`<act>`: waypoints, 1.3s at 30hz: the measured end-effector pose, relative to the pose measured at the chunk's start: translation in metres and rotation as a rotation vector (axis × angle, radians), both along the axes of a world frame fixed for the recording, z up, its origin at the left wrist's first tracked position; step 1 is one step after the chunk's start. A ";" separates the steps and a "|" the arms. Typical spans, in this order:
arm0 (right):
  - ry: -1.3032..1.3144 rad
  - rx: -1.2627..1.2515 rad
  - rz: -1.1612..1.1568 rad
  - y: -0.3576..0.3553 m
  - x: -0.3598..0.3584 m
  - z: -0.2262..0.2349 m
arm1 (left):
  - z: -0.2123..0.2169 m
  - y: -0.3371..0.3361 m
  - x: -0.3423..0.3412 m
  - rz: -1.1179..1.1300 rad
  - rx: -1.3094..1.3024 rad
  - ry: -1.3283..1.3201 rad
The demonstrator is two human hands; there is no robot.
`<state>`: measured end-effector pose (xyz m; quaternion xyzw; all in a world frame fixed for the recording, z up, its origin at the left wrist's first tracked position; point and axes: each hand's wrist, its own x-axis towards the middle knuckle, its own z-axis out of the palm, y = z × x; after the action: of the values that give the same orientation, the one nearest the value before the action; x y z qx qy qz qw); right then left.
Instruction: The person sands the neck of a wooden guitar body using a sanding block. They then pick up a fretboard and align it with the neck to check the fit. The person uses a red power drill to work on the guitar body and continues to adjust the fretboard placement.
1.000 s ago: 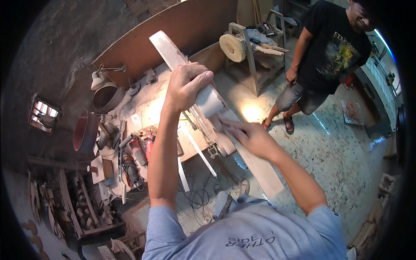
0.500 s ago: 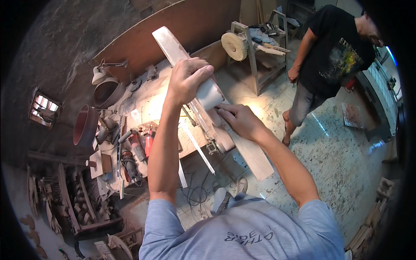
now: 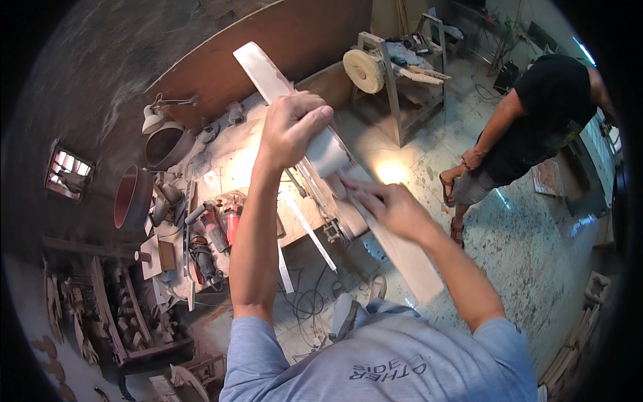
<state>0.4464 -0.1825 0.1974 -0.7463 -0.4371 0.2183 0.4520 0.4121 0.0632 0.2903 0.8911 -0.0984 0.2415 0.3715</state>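
A long pale band with rounded ends, which looks like a sanding belt, slants across the bench edge. My left hand is closed over the middle of it, thumb toward the right. Under the band's near end runs a flat, pale wooden board, which sticks out past the bench toward the lower right. My right hand grips this board just beyond the band, fingers on its upper side. The board's far part is hidden beneath the band and my left hand.
Angle grinders and other tools crowd the workbench at left, beside a lamp. A wooden stand with a round buffing wheel stands behind. At right, another person bends down. Cables lie on the floor.
The board has slid toward the lower right, and my right hand has moved slightly right and down with it. My left hand stays nearly in place. The other person has bent over, farther right.
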 end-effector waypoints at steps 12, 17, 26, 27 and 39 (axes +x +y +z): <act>0.006 -0.009 -0.074 0.027 0.014 -0.004 | -0.001 0.004 0.003 -0.079 -0.032 -0.019; -0.045 0.019 -0.047 0.009 0.000 -0.012 | -0.006 0.003 0.000 -0.069 -0.057 -0.051; 0.012 0.028 -0.053 0.003 -0.006 -0.009 | -0.006 0.006 -0.003 -0.068 -0.081 -0.037; 0.023 -0.003 -0.071 0.008 -0.002 -0.010 | -0.006 0.003 0.002 -0.074 -0.081 -0.025; 0.042 -0.016 -0.065 0.024 0.008 0.006 | -0.001 0.005 -0.004 -0.027 -0.076 0.055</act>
<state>0.4546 -0.1580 0.2033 -0.7589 -0.4013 0.2227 0.4619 0.4078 0.0681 0.2895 0.8813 -0.0908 0.2154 0.4107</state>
